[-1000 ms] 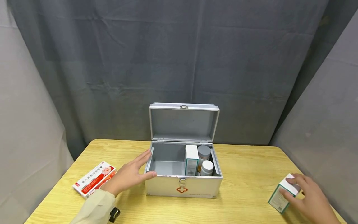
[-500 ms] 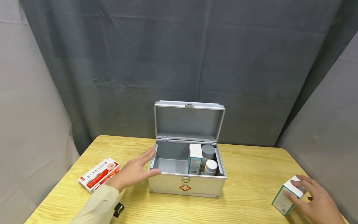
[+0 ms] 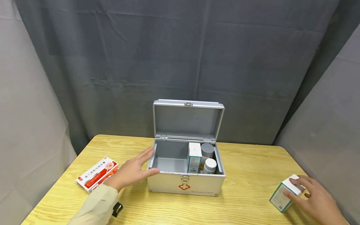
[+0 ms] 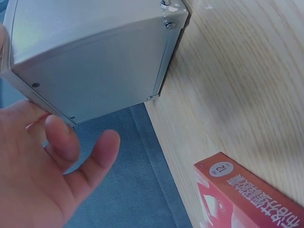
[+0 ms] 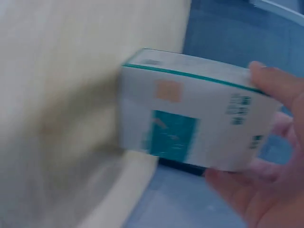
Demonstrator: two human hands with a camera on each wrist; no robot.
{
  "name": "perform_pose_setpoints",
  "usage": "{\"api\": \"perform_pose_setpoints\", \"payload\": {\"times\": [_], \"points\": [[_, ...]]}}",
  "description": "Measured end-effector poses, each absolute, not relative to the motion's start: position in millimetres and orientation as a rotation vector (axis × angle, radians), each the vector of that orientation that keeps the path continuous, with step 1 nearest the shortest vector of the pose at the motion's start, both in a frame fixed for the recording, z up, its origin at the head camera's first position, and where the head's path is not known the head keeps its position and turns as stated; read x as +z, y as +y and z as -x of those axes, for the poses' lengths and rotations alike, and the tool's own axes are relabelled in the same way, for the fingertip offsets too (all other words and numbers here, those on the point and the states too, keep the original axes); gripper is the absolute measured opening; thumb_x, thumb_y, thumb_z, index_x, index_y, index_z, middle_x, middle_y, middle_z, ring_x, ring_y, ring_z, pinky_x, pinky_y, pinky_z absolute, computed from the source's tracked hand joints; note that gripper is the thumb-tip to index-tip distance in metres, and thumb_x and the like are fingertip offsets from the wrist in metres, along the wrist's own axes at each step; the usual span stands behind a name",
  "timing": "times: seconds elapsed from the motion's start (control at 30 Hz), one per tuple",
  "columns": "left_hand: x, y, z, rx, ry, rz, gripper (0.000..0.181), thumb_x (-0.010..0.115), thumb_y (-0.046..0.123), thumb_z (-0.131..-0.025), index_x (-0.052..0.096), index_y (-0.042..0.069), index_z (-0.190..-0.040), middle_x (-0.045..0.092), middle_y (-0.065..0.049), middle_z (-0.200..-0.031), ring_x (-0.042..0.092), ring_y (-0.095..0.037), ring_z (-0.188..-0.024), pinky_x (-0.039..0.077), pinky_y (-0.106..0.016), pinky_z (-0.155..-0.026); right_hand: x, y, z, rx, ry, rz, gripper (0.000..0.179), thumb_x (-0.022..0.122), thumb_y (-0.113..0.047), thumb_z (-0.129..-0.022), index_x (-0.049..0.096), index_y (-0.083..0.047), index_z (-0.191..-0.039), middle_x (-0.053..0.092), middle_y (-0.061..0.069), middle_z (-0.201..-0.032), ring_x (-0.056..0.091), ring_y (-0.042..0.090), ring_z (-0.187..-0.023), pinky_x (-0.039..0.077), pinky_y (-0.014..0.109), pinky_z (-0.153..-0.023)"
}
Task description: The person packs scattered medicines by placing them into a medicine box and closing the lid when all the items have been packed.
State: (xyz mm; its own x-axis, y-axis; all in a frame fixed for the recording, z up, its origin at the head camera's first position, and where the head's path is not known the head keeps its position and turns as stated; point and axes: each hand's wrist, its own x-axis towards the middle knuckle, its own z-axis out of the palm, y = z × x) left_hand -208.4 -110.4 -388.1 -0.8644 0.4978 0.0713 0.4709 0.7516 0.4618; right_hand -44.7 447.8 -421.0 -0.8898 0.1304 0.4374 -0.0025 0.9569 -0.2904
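Note:
My left hand [image 3: 132, 172] rests on the left rim of an open silver first-aid box [image 3: 185, 184], fingers stretched along the edge and thumb at the front corner. In the left wrist view, the hand [image 4: 52, 166] reaches up to the box's grey side wall [image 4: 104, 71]. At the far right, my right hand [image 3: 315, 197] pinches a white and teal medicine carton [image 3: 282, 197] by its upper end, thumb and fingers on opposite sides. The right wrist view shows the carton [image 5: 190, 118] blurred, its lower end close to the table; I cannot tell whether they touch.
Inside the first-aid box's right half stand another white and teal carton [image 3: 194, 157], a grey-capped bottle [image 3: 207, 150] and a white-capped bottle [image 3: 209, 165]. A red and white medicine carton [image 3: 97, 175] lies left on the wooden table [image 3: 247, 168]. Grey curtains [image 3: 140, 62] hang behind.
The head view has shifted slightly. My left hand stays on the box's rim, and the right hand keeps its hold on the carton at nearly the same place.

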Motion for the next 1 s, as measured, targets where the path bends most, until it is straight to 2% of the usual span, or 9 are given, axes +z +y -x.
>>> {"api": "perform_pose_setpoints", "payload": {"times": [0.07,0.13,0.23,0.33,0.43,0.57,0.77,0.9,1.0], "points": [[-387,-111,208,0.74,2.893,-0.798,0.087,0.056,0.07,-0.087,0.031,0.025,-0.157,0.021,0.01,-0.167,0.044,-0.036,-0.142,0.042,-0.062,-0.108,-418,448,47,0.368,-2.651,0.06,0.045,0.087,-0.032,-0.071,0.07,-0.005,-0.103,0.062,0.028,-0.11,0.059,0.018,-0.089,0.047,0.034,-0.068],[-387,-111,209,0.751,2.894,-0.798,0.087,0.057,0.069,-0.088,0.031,0.024,-0.157,0.021,0.01,-0.167,0.045,-0.038,-0.141,0.041,-0.063,-0.108,-414,448,49,0.349,-2.666,0.027,0.045,0.087,-0.03,-0.071,0.07,-0.003,-0.103,0.063,0.031,-0.108,0.056,0.044,-0.093,0.047,0.046,-0.072],[-387,-111,208,0.762,2.885,-0.796,0.087,0.057,0.069,-0.088,0.03,0.024,-0.157,0.019,0.01,-0.167,0.045,-0.039,-0.141,0.041,-0.064,-0.108,-408,449,51,0.329,-2.707,0.017,0.045,0.088,-0.03,-0.069,0.07,-0.004,-0.102,0.066,0.029,-0.104,0.061,0.029,-0.086,0.048,0.058,-0.067],[-388,-111,209,0.772,2.873,-0.796,0.088,0.057,0.07,-0.087,0.03,0.025,-0.157,0.019,0.01,-0.167,0.043,-0.038,-0.142,0.04,-0.063,-0.109,-404,450,50,0.325,-2.746,0.031,0.043,0.088,-0.029,-0.069,0.069,-0.008,-0.101,0.068,0.022,-0.099,0.052,-0.001,-0.077,0.048,0.048,-0.062],[-387,-111,210,0.779,2.869,-0.794,0.088,0.058,0.07,-0.087,0.029,0.027,-0.157,0.018,0.012,-0.167,0.042,-0.035,-0.143,0.039,-0.062,-0.11,-402,451,49,0.34,-2.769,0.056,0.04,0.087,-0.027,-0.069,0.068,-0.01,-0.101,0.068,0.017,-0.097,0.041,-0.014,-0.075,0.043,0.039,-0.06],[-387,-110,211,0.782,2.871,-0.796,0.087,0.059,0.068,-0.087,0.028,0.028,-0.157,0.019,0.011,-0.167,0.042,-0.035,-0.143,0.039,-0.061,-0.111,-402,452,50,0.365,-2.788,0.085,0.04,0.086,-0.028,-0.071,0.068,-0.01,-0.102,0.067,0.015,-0.095,0.044,-0.011,-0.074,0.04,0.032,-0.059],[-389,-111,211,0.767,2.871,-0.785,0.088,0.059,0.07,-0.086,0.029,0.028,-0.157,0.02,0.012,-0.167,0.042,-0.034,-0.144,0.039,-0.06,-0.111,-400,454,47,0.389,-2.813,0.108,0.041,0.086,-0.032,-0.073,0.067,-0.011,-0.103,0.066,0.009,-0.093,0.039,-0.015,-0.073,0.036,0.026,-0.058],[-387,-110,211,0.769,2.88,-0.792,0.088,0.06,0.069,-0.085,0.032,0.025,-0.156,0.022,0.01,-0.166,0.042,-0.033,-0.144,0.039,-0.059,-0.113,-393,454,48,0.383,-2.82,0.117,0.045,0.086,-0.033,-0.073,0.068,-0.007,-0.105,0.068,0.02,-0.098,0.054,0.003,-0.075,0.038,0.027,-0.058],[-386,-110,211,0.749,2.886,-0.785,0.088,0.061,0.069,-0.085,0.033,0.025,-0.156,0.024,0.01,-0.166,0.041,-0.031,-0.145,0.039,-0.058,-0.113,-385,452,49,0.387,-2.819,0.125,0.046,0.085,-0.034,-0.074,0.069,-0.006,-0.108,0.068,0.026,-0.104,0.058,0.013,-0.075,0.039,0.029,-0.058]]}}
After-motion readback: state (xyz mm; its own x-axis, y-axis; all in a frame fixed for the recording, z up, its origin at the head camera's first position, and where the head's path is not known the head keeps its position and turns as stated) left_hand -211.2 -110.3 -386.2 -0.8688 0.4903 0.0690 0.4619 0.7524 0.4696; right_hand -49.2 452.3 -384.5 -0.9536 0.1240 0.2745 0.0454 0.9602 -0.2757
